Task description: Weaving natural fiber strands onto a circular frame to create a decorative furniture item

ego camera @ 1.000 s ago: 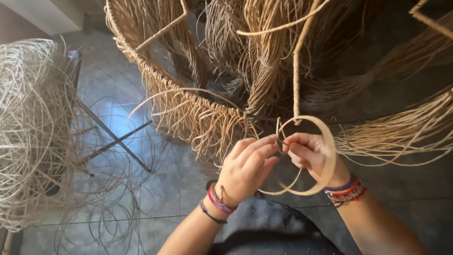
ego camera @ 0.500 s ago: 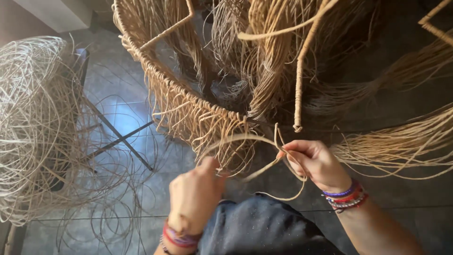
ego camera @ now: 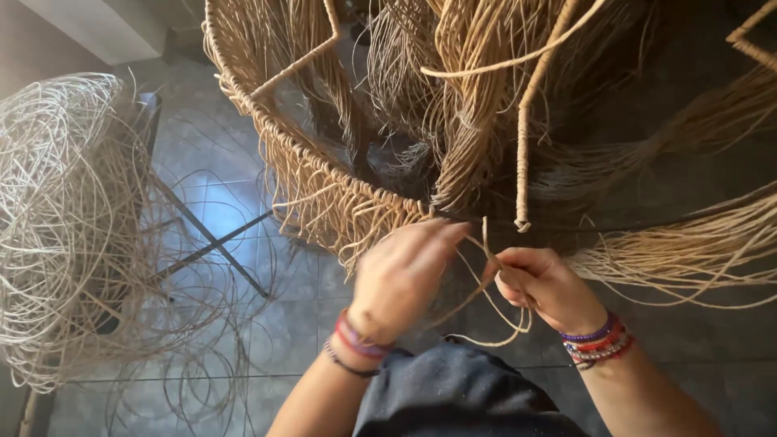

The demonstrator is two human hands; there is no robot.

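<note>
Far left there's a big tangle of loose cane sitting on a dark metal stand, nowhere near my hands. My left hand is up at the woven rim of the basket frame, fingers stretched out and touching the edge, not gripping anything I can see. My right hand is pinched tight on a thin strand that loops down between both hands. I'd say I'm mid-weave, and next the strand needs threading under the rim and pulling snug. Below it all, a grey tiled floor, dim room.
</note>
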